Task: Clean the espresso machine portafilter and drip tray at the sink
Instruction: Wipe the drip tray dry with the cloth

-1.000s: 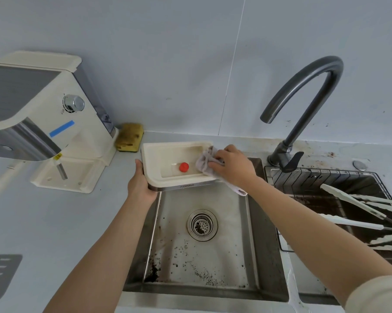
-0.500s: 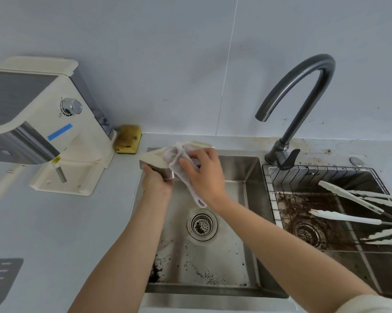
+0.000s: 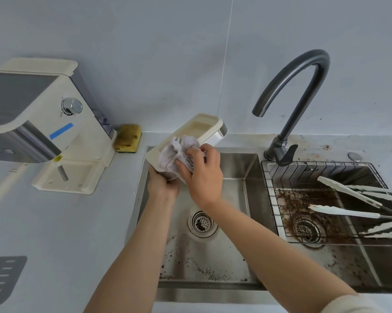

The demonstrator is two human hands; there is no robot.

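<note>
The cream drip tray (image 3: 204, 126) with a metal front edge is held tilted above the back left corner of the left sink basin (image 3: 235, 168). My left hand (image 3: 162, 182) grips its near lower corner from below. My right hand (image 3: 201, 172) holds a crumpled pale cloth (image 3: 179, 152) against the tray's near end. The cream espresso machine (image 3: 32, 114) stands on the counter to the left, its base slot without the tray. No portafilter is visible.
A yellow sponge (image 3: 127, 141) lies by the wall beside the machine. The dark tap (image 3: 289, 105) arches behind the sinks. White tongs (image 3: 348, 193) lie on a wire rack (image 3: 274, 199) in the stained right basin. A dark grate (image 3: 1, 279) lies at the lower left.
The tray went from lying flat and showing its inside to being turned and tilted up towards the wall. My right hand with the cloth moved from the tray's right side to its near left end.
</note>
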